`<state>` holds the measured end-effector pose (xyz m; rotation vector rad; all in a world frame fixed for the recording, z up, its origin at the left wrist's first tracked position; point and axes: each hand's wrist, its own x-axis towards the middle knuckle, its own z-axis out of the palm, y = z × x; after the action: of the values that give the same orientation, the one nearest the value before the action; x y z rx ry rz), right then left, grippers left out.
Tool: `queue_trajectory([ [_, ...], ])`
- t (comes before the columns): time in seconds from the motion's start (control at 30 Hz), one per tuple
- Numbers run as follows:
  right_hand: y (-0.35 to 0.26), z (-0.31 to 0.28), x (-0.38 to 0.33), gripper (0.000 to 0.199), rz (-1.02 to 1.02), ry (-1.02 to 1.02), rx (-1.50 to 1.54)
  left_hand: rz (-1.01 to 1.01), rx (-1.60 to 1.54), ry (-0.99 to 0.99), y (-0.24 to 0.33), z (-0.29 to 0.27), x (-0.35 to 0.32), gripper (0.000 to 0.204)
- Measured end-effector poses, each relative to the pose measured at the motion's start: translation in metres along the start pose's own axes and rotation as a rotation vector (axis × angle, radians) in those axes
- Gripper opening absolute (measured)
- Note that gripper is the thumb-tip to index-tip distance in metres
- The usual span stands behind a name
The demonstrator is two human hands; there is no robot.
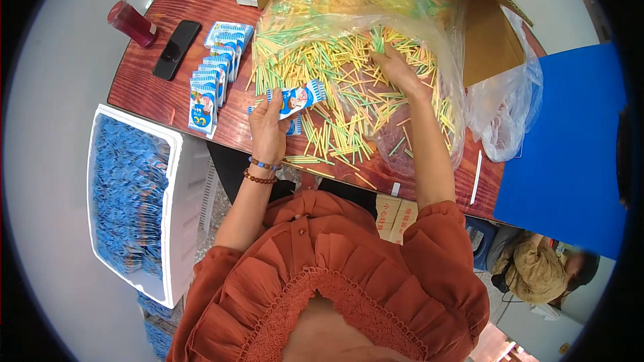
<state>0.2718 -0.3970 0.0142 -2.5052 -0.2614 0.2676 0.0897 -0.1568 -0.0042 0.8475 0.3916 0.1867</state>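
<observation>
My left hand (267, 131), wearing beaded bracelets, is closed on a small blue-and-white packet (302, 98). Another packet (294, 125) lies partly hidden beneath it at the table's near side. A wide heap of thin yellow, green and orange sticks (339, 137) spreads over the table, partly in and under a clear plastic bag (315, 27). In the heap's right part, my right hand (397, 72) has its fingers closed round a small bunch of green sticks (379, 39). Left of the heap, several like packets (204, 106) lie overlapping in a row.
A cardboard box (493, 43) stands at the far right behind the bag. A phone (176, 49) and a red jar (132, 23) rest on the table's left side. Below them, a white foam bin (176, 208) holds many blue packets. Someone else (537, 268) is at the lower right, beyond a blue board (560, 147).
</observation>
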Motion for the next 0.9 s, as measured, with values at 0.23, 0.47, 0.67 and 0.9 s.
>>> queue_trajectory([
  [0.23, -0.01, -0.016, -0.017, 0.046, 0.088, -0.175, 0.723, -0.026, -0.014, -0.052, 0.003, 0.004, -0.002, 0.023],
  [0.47, 0.01, -0.001, -0.012, 0.032, 0.13, -0.155, 0.956, -0.049, -0.014, -0.041, -0.001, 0.01, -0.001, 0.023],
  [0.67, 0.001, 0.006, -0.019, 0.024, 0.192, -0.062, 1.252, -0.042, -0.027, -0.075, -0.003, 0.008, 0.0, 0.024],
  [0.9, -0.033, 0.004, -0.035, 0.019, -0.051, -0.019, 1.602, -0.052, -0.061, -0.03, -0.009, 0.018, 0.005, 0.025],
])
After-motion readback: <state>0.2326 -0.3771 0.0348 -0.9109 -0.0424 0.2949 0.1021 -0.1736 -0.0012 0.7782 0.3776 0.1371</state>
